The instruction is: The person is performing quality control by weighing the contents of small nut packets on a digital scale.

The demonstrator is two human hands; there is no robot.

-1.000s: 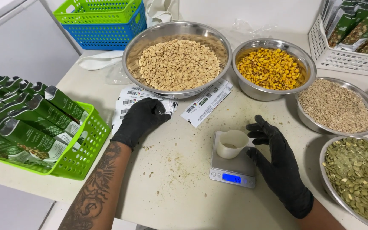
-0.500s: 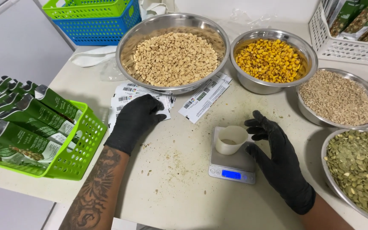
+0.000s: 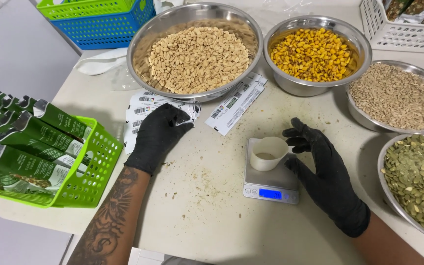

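Left hand [image 3: 159, 135]: gloved in black, palm down on the flat white sachets [image 3: 145, 110] lying in front of the peanut bowl [image 3: 195, 51]; fingertips press the top sachet, nothing lifted or closed on.
Right hand [image 3: 327, 174]: gloved, grip released — fingers spread just beside the small white cup [image 3: 268, 153], apart from it or barely brushing its rim; I cannot tell which.
Cup: it sits tilted on the small scale [image 3: 271, 179], mid-bench, a little pale content inside.
Risk, cup: standing off-level, it could tip if the right fingers knock it, spilling onto the scale pan.
Risk, sachets: they overlap loosely; a sideways drag could fan several toward the bowl's foot.
Risk, left corner: the green basket [image 3: 82, 176] of upright green pouches [image 3: 23, 147] overhangs the bench's left edge — an elbow nudge could send it off.
Open room: a bare, crumb-strewn stretch runs between the hands down to the near edge.
Crowded edges: the corn bowl [image 3: 317, 51], grain bowl [image 3: 397, 98] and pumpkin-seed bowl [image 3: 418, 179] line the far and right edges, rims nearly touching.
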